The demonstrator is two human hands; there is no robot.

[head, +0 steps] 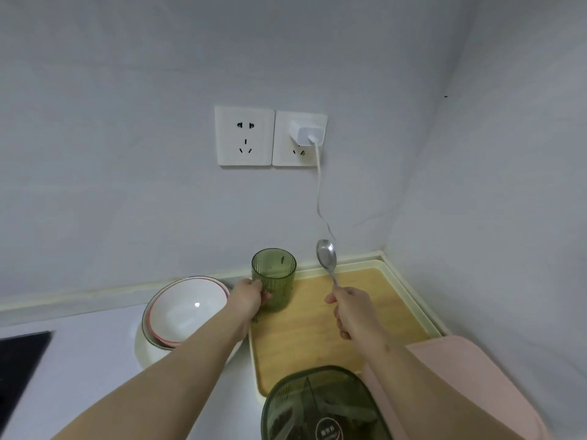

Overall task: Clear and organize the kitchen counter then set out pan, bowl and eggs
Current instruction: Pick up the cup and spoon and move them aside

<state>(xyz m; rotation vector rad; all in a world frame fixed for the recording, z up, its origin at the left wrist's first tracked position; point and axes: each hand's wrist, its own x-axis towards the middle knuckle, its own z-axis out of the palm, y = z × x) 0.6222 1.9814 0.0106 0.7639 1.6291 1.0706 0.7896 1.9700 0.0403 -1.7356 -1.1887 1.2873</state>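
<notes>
My left hand (248, 297) grips a green see-through ribbed cup (275, 274) that stands upright at the back left corner of a wooden board (317, 328). My right hand (351, 308) holds a metal spoon (327, 259) by its handle, bowl end up, above the board and to the right of the cup. A white bowl with a pink rim (187, 308) sits tilted in a cream holder (143, 347) left of the cup.
A green lidded container (320, 404) stands at the near edge. A pink mat (470, 385) lies to the right. A black cooktop (19, 363) is at the far left. A charger (306, 133) with a hanging cable is plugged into the wall socket.
</notes>
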